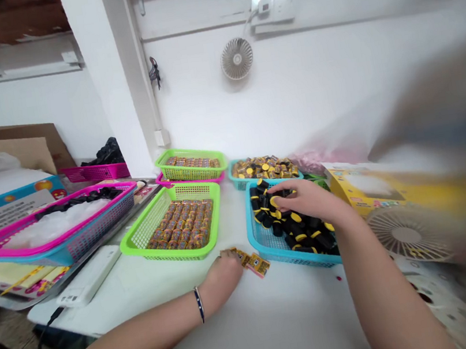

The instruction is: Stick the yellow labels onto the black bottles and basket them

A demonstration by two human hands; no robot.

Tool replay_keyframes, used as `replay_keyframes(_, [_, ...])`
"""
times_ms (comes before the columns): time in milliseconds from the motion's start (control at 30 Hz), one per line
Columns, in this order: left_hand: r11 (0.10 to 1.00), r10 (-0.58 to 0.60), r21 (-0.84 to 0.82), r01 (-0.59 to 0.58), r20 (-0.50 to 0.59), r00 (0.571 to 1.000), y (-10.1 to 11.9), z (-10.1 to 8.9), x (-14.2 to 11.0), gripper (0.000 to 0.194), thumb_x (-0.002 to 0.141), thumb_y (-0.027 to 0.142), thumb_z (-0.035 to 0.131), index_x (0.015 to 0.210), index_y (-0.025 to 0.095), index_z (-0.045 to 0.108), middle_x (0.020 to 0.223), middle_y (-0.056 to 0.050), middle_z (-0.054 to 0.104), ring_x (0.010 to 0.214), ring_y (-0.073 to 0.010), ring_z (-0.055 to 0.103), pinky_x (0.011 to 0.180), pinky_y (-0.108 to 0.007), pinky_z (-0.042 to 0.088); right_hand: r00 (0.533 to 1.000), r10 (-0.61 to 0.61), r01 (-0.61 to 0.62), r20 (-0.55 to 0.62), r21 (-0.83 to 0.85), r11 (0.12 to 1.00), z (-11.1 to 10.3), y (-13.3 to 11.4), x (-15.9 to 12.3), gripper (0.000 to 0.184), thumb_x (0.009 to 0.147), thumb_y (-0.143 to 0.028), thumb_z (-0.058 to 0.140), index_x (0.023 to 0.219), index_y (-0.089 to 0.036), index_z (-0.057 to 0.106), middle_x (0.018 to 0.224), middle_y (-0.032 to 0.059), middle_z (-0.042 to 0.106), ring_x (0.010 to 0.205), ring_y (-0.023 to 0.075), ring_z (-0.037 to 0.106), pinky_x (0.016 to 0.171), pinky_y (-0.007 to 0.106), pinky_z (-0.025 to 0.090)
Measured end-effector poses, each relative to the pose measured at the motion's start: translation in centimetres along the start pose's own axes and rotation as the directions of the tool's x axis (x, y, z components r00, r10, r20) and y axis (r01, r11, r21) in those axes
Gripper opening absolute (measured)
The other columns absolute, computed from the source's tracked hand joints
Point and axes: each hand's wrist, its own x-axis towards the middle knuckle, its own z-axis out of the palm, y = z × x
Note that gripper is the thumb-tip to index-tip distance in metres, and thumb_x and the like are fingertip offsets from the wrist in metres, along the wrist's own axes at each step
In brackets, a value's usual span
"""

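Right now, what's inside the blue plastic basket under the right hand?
The blue plastic basket holds a jumbled heap of small black-and-yellow cylinders. The right hand covers part of it, and whatever lies beneath the heap can't be seen.

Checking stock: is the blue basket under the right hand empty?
Not empty: black pieces are heaped in the blue basket. The right hand and forearm hide part; exact fill unclear.
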Motion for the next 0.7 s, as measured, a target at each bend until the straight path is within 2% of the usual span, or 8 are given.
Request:
replay_keyframes(100, [0.995, -0.098, 0.026, 0.096, 0.094, 0.991, 0.0, 0.0, 0.2, 0.034, 0.083, -0.007, 0.038, 0.087, 0.004, 0.070, 0.080, -0.019, 0.072, 0.072, -0.0273, 0.071, 0.057, -0.032, 0.055, 0.991, 0.062, -0.024, -0.117, 0.300, 0.954, 0.0, -0.2, -0.3, 0.031, 0.083, -0.031, 0.064, 0.112, -0.019, 0.070, 0.087, 0.0056, 0.075, 0.079, 0.0195, 0.074, 0.073, 0.027, 0.058])
replay_keyframes(200, [0.991, -0.126, -0.012, 0.130, 0.159, 0.979, -0.4, -0.4, 0.6, 0.032, 0.086, -0.002, 0.041, 0.086, 0.009, 0.071, 0.077, -0.014, 0.073, 0.068, -0.0236, 0.070, 0.059, -0.030, 0.055, 0.980, 0.164, -0.065, -0.115, 0.594, 0.802, 0.4, 0.3, -0.1, 0.020, 0.082, -0.026, 0.067, 0.100, -0.019, 0.073, 0.089, 0.0037, 0.072, 0.075, 0.0147, 0.073, 0.073, 0.023, 0.060])
replay_keyframes(267, [0.988, -0.133, -0.051, 0.144, 0.172, 0.976, -1.0, -0.9, 0.8, 0.032, 0.088, 0.001, 0.040, 0.087, 0.009, 0.071, 0.078, -0.014, 0.073, 0.069, -0.0235, 0.070, 0.063, -0.031, 0.056, 0.977, 0.193, -0.078, -0.090, 0.693, 0.717, 0.4, 0.6, 0.0, 0.014, 0.082, -0.022, 0.067, 0.094, -0.019, 0.074, 0.086, 0.0023, 0.071, 0.072, 0.0125, 0.072, 0.074, 0.021, 0.061])
replay_keyframes(367, [0.980, -0.140, -0.122, 0.160, 0.157, 0.978, -1.7, -1.7, 0.9, 0.033, 0.092, 0.007, 0.038, 0.092, 0.009, 0.071, 0.079, -0.014, 0.073, 0.070, -0.0244, 0.070, 0.066, -0.034, 0.056, 0.980, 0.185, -0.069, -0.077, 0.737, 0.673, 0.0, 0.8, -0.1, 0.013, 0.084, -0.022, 0.066, 0.094, -0.019, 0.074, 0.083, 0.0015, 0.070, 0.072, 0.0125, 0.072, 0.075, 0.021, 0.062])
replay_keyframes(500, [0.966, -0.126, -0.213, 0.149, 0.116, 0.985, -1.9, -2.9, 0.7, 0.026, 0.094, 0.017, 0.045, 0.092, 0.014, 0.071, 0.079, -0.010, 0.073, 0.074, -0.0221, 0.069, 0.070, -0.031, 0.054, 0.990, 0.134, -0.048, -0.045, 0.784, 0.618, -0.6, 0.7, -0.7, 0.015, 0.083, -0.028, 0.070, 0.094, -0.019, 0.076, 0.087, 0.0028, 0.071, 0.072, 0.0134, 0.072, 0.075, 0.022, 0.063])
replay_keyframes(700, [0.964, -0.131, -0.219, 0.154, 0.115, 0.985, -1.2, -4.6, -0.1, 0.030, 0.086, 0.002, 0.042, 0.075, 0.012, 0.068, 0.067, -0.008, 0.068, 0.062, -0.0207, 0.064, 0.062, -0.029, 0.050, 1.000, 0.003, 0.021, -0.030, 0.768, 0.640, -0.9, 0.2, -1.9, 0.031, 0.074, -0.043, 0.078, 0.095, -0.020, 0.076, 0.089, 0.0010, 0.070, 0.071, 0.0112, 0.070, 0.075, 0.022, 0.061])
